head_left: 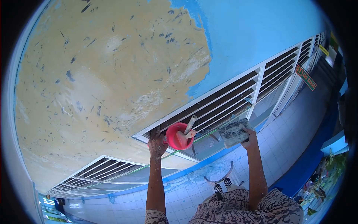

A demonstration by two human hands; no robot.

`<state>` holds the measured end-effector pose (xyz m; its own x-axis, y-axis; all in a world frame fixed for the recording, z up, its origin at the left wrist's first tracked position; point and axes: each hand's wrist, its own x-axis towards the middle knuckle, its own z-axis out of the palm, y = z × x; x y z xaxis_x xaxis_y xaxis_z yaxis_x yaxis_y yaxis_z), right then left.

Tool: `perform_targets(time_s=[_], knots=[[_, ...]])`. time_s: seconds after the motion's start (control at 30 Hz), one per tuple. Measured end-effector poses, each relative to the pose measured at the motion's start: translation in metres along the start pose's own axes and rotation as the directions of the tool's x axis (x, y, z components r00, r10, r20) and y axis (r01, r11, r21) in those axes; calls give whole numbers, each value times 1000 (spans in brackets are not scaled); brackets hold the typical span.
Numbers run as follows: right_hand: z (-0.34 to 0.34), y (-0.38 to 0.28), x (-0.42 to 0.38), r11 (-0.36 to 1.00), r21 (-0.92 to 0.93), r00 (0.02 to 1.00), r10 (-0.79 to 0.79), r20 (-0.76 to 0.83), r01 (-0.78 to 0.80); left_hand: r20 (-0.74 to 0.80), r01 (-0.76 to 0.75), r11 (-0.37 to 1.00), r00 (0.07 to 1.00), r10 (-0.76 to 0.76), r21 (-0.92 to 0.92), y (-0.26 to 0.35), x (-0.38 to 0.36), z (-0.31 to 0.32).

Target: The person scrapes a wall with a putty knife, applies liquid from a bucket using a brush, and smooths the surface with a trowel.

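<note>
My left hand [157, 145] is at the left side of a pink plastic dipper [172, 135], closed at its edge, with some fingers reaching up against the window louvres. Inside the dipper, a pale handled tool [190, 124] and another light piece lean against the rim; their working ends are hidden. Off to the right, my right hand [251, 139] grips the edge of a flat, rectangular grey slab [234, 133] with dark, mottled smears. Whitish specks dot both forearms.
Ahead is a wall [123, 67] with scraped, patchy beige and blue paint. White-framed louvres [257, 84] run along it. Far below, a tiled floor [186, 198] and checkered shoes [223, 184] on a raised support show. A sign [306, 77] projects at right; plants [333, 164] stand below it.
</note>
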<state>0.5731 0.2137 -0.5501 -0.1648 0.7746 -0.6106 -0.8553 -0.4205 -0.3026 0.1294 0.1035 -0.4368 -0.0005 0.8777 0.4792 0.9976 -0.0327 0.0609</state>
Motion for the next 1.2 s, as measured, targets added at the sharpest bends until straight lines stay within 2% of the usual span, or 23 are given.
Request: perform_targets(time_s=[0.07, 0.13, 0.2, 0.33, 0.47, 0.53, 0.6, 0.77, 0.87, 0.93, 1.07, 1.13, 1.17, 1.2], knots=[[9, 5, -7, 995, -2, 986, -97, 135, 98, -36, -35, 999, 999, 36, 12, 0, 1, -1], [30, 10, -25, 999, 32, 987, -46, 155, 42, -71, -58, 998, 996, 59, 17, 1, 0, 2], [58, 22, -48, 999, 28, 965, -39, 260, 33, -51, -36, 999, 998, 37, 12, -1, -1, 5], [105, 49, -78, 994, 1, 956, -109, 273, 113, -51, -47, 999, 998, 48, 3, 1, -1, 2], [153, 76, -96, 971, 85, 947, -236, 219, 223, -33, -52, 997, 998, 54, 52, 6, 1, 0], [174, 86, -103, 960, 118, 929, -275, 248, 253, -2, -38, 999, 999, 38, 30, 3, 0, 1], [193, 96, -102, 929, 112, 914, -367, 170, 353, 3, -34, 999, 999, 34, 41, 4, 0, 1], [214, 121, -69, 875, 112, 859, -484, 166, 471, 46, 4, 999, 999, -6, 48, -1, -3, 4], [220, 129, -57, 854, 70, 829, -518, 208, 516, 46, -3, 998, 999, -1, 68, -3, -4, 7], [219, 137, -52, 801, -7, 792, -591, 151, 599, 63, 18, 997, 998, -23, 76, -7, -7, 11], [207, 145, -36, 844, 34, 833, -534, 144, 535, 76, 14, 997, 997, -19, 77, -10, -9, 13], [194, 154, -22, 585, -311, 647, -746, 156, 749, 43, 9, 998, 999, -11, 63, -12, -10, 18], [197, 152, -27, 587, -318, 652, -742, 155, 744, 38, 10, 998, 999, -12, 56, -11, -9, 16], [203, 147, -38, 657, -283, 705, -700, 114, 698, 32, 10, 999, 999, -11, 52, -10, -8, 15]])
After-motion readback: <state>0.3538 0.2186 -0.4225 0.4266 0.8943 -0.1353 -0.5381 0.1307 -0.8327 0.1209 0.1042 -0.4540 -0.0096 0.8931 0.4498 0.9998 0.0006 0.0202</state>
